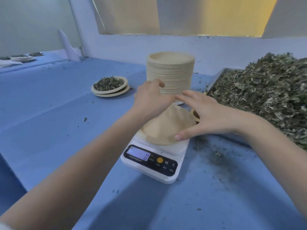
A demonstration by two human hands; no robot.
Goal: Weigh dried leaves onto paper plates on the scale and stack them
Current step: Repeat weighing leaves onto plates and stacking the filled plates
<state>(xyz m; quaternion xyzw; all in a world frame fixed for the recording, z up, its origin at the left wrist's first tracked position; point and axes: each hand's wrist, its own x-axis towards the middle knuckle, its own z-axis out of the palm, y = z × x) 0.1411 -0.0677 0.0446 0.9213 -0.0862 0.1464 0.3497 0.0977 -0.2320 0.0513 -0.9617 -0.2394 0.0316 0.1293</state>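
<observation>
1. Both hands at the scale: left hand [152,97] over the far edge of an empty paper plate [167,128], fingers curled, grip on the rim hidden; right hand [207,113] spread flat, thumb pressed on the near rim.
2. Plate tilted over the white scale [152,165]; not yet seated flat, by the look of it.
3. Step in hand, as judged: placing a fresh plate for weighing. Next move calls for levelling the plate, then transferring dried leaves [265,90] from the metal tray [216,77] at right.
4. Tall stack of empty plates [171,73] just behind the scale; filled plates [110,86] stacked further left on the blue table [58,130].
5. Readable: display shows "0"; buttons marked "M" and "T". Smaller print illegible.
</observation>
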